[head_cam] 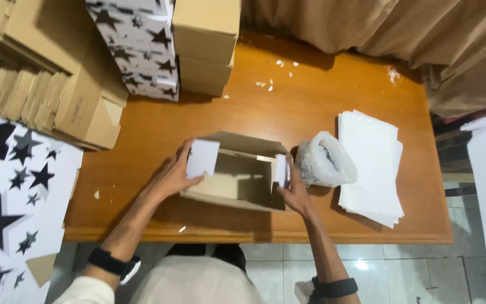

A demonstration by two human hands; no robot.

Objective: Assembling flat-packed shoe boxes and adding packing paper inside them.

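- Bottom of frame: person's lap, both forearms reach up, dark bands on both wrists.
- Left hand (171,177), centre-left: fingers closed on the white end flap (202,158) of the open box, pinching it at the box's left end.
- Right hand (295,191), centre: thumb and fingers curled round the smaller white flap (280,169) at the box's right end, holding it upright.
- Cardboard box (237,180) sits mid-frame on the wooden surface (209,112), near its front edge, open top, brown inside, nothing seen in it.
- Step in hand, by my read: folding the box into shape, both end flaps being turned in.
- Next move would call for pressing both flaps down inside evenly so the walls lock square; box must stay flat on the surface.
- Just right of the box: crumpled clear plastic bag (324,160), touching or nearly touching the right hand.
- Further right: stack of white sheets (372,163).
- Left edge of frame: white flat sheets with black stars (18,197), beside the surface.
- Upper left: flat brown cardboard blanks (40,73), stacked.
- Top centre: finished star-printed boxes (139,50) and plain brown boxes (206,45), stacked side by side.
- Top right: tan curtain (400,34).
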